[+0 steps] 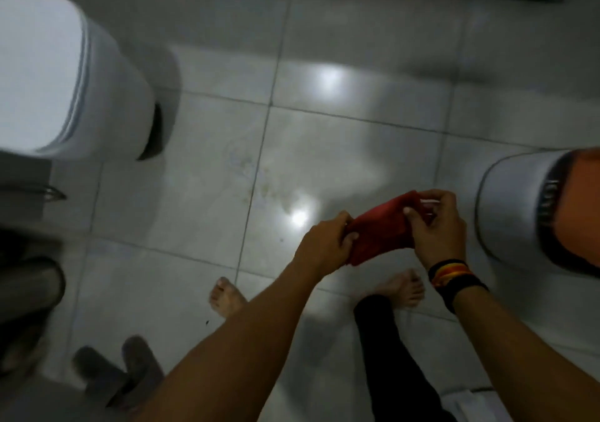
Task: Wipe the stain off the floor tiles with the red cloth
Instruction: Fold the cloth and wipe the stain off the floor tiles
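Red cloth (381, 228): bunched, held up above the floor tiles (341, 149), not yet touching them.
Left hand (324, 243): closed on the cloth's left end.
Right hand (436, 227): fingers pinching its right end; banded wrist.
Stain (256, 175): faint yellowish marks along a grout line, left of and beyond the cloth, well apart from it.
White pedal bin (78, 74): far left, near the stain.
Second white bin (516, 207): right, just beside the hands.
Bare feet (225, 298): near, on glossy tiles.
Risks, judged: the stain is faint under glare, so a wipe may miss it; a bunched cloth may only smear; grout may keep residue; damp glossy tiles could slip underfoot.
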Action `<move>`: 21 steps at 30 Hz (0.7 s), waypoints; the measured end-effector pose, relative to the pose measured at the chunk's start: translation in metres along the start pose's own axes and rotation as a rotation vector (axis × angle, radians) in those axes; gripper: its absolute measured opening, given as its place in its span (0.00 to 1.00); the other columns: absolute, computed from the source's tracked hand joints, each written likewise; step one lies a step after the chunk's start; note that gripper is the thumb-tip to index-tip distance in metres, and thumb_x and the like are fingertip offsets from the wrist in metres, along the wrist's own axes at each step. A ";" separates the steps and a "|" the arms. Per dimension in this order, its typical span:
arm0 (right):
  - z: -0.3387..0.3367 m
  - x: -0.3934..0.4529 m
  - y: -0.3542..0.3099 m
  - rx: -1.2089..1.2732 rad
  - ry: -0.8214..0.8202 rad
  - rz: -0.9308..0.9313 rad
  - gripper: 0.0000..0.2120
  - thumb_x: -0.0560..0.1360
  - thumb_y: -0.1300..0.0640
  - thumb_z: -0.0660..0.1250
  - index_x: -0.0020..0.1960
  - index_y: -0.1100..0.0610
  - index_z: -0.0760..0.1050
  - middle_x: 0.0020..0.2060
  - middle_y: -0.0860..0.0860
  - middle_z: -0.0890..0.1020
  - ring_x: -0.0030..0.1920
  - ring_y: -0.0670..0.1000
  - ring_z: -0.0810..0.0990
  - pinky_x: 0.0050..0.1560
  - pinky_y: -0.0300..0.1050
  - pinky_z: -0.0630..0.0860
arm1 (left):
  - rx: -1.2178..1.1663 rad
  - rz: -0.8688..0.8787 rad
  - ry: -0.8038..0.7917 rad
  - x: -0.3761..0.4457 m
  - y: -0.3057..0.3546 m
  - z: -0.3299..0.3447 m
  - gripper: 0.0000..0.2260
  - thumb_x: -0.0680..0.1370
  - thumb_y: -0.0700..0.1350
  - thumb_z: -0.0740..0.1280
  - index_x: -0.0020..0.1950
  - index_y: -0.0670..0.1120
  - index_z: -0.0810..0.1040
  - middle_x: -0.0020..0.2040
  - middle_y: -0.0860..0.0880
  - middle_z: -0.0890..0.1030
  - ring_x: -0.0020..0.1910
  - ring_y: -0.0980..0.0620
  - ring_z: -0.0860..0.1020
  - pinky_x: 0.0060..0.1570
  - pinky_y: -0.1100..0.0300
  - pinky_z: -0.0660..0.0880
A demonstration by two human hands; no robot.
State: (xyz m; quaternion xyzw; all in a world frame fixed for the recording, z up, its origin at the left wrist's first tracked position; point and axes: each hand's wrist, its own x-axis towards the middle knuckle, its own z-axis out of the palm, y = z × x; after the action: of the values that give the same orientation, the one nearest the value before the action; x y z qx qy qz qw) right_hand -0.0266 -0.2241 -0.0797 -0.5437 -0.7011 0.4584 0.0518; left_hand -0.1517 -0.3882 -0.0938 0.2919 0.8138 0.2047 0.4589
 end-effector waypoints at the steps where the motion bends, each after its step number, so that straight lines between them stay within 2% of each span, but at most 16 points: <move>1: 0.029 -0.003 0.004 -0.046 -0.038 -0.004 0.14 0.77 0.56 0.72 0.53 0.43 0.69 0.45 0.44 0.81 0.45 0.49 0.83 0.44 0.45 0.81 | -0.077 -0.065 0.002 -0.008 -0.030 0.004 0.11 0.84 0.51 0.64 0.61 0.46 0.76 0.49 0.42 0.86 0.46 0.40 0.84 0.48 0.46 0.82; 6: 0.158 0.001 0.033 -0.257 -0.208 -0.030 0.12 0.76 0.53 0.72 0.53 0.47 0.70 0.45 0.48 0.81 0.44 0.54 0.82 0.45 0.51 0.82 | -0.471 -0.347 0.034 -0.017 -0.155 0.037 0.09 0.82 0.48 0.70 0.56 0.44 0.82 0.49 0.42 0.87 0.48 0.42 0.86 0.52 0.45 0.84; 8: 0.208 0.011 0.047 -0.330 -0.236 -0.079 0.11 0.76 0.54 0.72 0.53 0.49 0.72 0.45 0.48 0.81 0.45 0.54 0.81 0.46 0.51 0.81 | -0.596 -0.417 0.062 -0.003 -0.198 0.054 0.08 0.81 0.46 0.71 0.55 0.42 0.83 0.50 0.41 0.88 0.50 0.41 0.86 0.53 0.44 0.84; 10: 0.252 0.023 0.057 -0.378 -0.223 -0.142 0.08 0.78 0.55 0.70 0.55 0.51 0.75 0.46 0.50 0.82 0.46 0.55 0.82 0.47 0.48 0.80 | -0.658 -0.465 0.102 0.015 -0.233 0.066 0.09 0.81 0.45 0.71 0.58 0.42 0.83 0.54 0.41 0.87 0.53 0.40 0.86 0.57 0.47 0.83; 12: 0.298 0.036 0.069 -0.424 -0.217 -0.195 0.09 0.80 0.57 0.66 0.60 0.53 0.78 0.54 0.54 0.84 0.54 0.57 0.82 0.54 0.49 0.79 | -0.590 -0.495 0.117 0.034 -0.271 0.077 0.19 0.82 0.47 0.70 0.71 0.43 0.77 0.67 0.40 0.82 0.65 0.39 0.81 0.66 0.48 0.78; 14: 0.336 0.045 0.085 -0.488 -0.281 -0.224 0.17 0.82 0.56 0.63 0.70 0.55 0.75 0.68 0.57 0.78 0.68 0.59 0.76 0.69 0.52 0.73 | -0.359 -0.540 0.125 0.047 -0.312 0.082 0.36 0.82 0.52 0.70 0.84 0.42 0.59 0.83 0.38 0.64 0.81 0.38 0.65 0.80 0.45 0.63; 15: 0.353 0.045 0.099 -0.541 -0.349 -0.236 0.22 0.82 0.54 0.62 0.75 0.57 0.70 0.75 0.59 0.71 0.74 0.60 0.69 0.75 0.54 0.67 | -0.249 -0.565 0.144 0.050 -0.335 0.084 0.43 0.81 0.55 0.71 0.86 0.41 0.51 0.86 0.37 0.54 0.85 0.38 0.55 0.83 0.44 0.54; 16: 0.366 0.041 0.115 -0.603 -0.417 -0.231 0.27 0.83 0.51 0.61 0.79 0.58 0.63 0.80 0.60 0.62 0.79 0.61 0.60 0.79 0.54 0.59 | -0.164 -0.595 0.166 0.052 -0.358 0.085 0.49 0.79 0.57 0.73 0.86 0.40 0.45 0.87 0.37 0.46 0.86 0.38 0.46 0.84 0.43 0.47; 18: 0.387 0.034 0.146 -0.708 -0.485 -0.182 0.35 0.84 0.44 0.58 0.83 0.57 0.49 0.83 0.59 0.46 0.82 0.60 0.45 0.80 0.57 0.48 | -0.071 -0.637 0.188 0.050 -0.403 0.084 0.63 0.72 0.63 0.78 0.85 0.39 0.35 0.85 0.37 0.35 0.85 0.37 0.35 0.82 0.39 0.38; 21: 0.411 0.032 0.166 -0.785 -0.381 -0.187 0.37 0.84 0.39 0.51 0.84 0.54 0.39 0.82 0.59 0.37 0.82 0.60 0.38 0.79 0.67 0.42 | -0.064 -0.634 0.140 0.040 -0.444 0.083 0.76 0.62 0.67 0.82 0.81 0.39 0.27 0.81 0.36 0.25 0.81 0.35 0.26 0.77 0.35 0.31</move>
State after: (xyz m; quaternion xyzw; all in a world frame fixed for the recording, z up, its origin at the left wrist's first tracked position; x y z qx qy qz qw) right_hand -0.1558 -0.4415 -0.4450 -0.3624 -0.8651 0.2431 -0.2473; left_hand -0.2234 -0.6869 -0.4273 -0.0056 0.8869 0.0966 0.4518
